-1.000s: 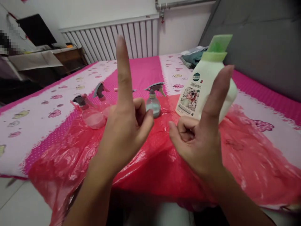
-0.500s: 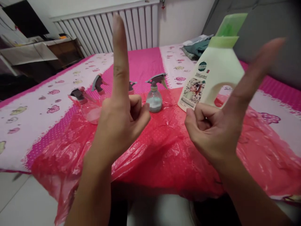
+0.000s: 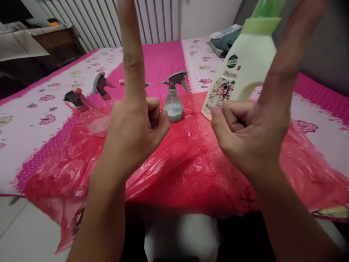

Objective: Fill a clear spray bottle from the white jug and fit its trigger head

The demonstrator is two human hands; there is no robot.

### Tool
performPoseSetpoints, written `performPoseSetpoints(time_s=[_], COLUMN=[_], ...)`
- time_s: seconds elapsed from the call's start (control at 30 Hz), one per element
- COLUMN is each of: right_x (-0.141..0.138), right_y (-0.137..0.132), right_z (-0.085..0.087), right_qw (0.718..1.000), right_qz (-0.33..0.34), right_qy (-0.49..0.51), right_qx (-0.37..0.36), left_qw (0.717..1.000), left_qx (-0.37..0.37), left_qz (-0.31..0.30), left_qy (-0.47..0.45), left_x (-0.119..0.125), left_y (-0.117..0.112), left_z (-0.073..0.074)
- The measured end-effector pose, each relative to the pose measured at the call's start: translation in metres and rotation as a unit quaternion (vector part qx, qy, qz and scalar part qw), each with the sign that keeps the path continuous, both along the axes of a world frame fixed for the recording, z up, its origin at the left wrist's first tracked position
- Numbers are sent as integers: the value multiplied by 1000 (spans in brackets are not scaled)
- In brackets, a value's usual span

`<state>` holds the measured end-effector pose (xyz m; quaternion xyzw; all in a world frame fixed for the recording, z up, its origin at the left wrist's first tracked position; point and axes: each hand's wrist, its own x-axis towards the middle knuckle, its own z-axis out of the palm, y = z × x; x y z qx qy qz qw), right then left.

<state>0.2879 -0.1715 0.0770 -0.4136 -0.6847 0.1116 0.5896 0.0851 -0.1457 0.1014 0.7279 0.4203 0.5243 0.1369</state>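
My left hand [image 3: 133, 123] is raised in front of the spray bottles, its index finger stretched straight up and its other fingers curled in with the thumb against them. Nothing shows in it. My right hand [image 3: 251, 134] makes the same shape, index finger pointing up and right, the rest curled and empty. Behind the right hand stands a large cream detergent bottle [image 3: 245, 60] with a green cap, partly covered by it. Between the hands, farther back, is a clear spray bottle [image 3: 173, 107] with bluish-white contents. A pinkish spray bottle [image 3: 95, 122] sits left of my left hand.
Red plastic sheeting [image 3: 180, 163] lies over the front of the pink patterned bed [image 3: 160, 58]. Another spray bottle [image 3: 102, 85] stands at the left, and one more is mostly hidden by my left hand. Folded clothes [image 3: 225, 40] lie at the back; a radiator [image 3: 155, 22] lines the wall.
The view has tilted down and come slightly closer, so the bottles and bed sit lower-left or higher in frame. Both hands keep the same pose, index fingers up.
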Motion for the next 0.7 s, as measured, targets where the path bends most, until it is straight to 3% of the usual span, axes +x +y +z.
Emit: performPoseSetpoints(time_s=[0.17, 0.33, 0.43, 0.7], right_x=[-1, 2, 1, -6], right_y=[18, 33, 31, 21], right_z=[-17, -39, -38, -37], right_qw=[999, 997, 997, 999], right_qz=[-33, -48, -58, -39], right_qy=[-27, -57, -39, -11], right_qx=[-17, -34, -27, -14], left_qw=[998, 998, 999, 989], left_qx=[-46, -31, -18, -7], left_qz=[-6, -9, -11, 22], left_qy=[52, 50, 46, 144], left_x=[-3, -8, -9, -7], left_y=[13, 22, 19, 12], left_z=[-4, -11, -9, -2])
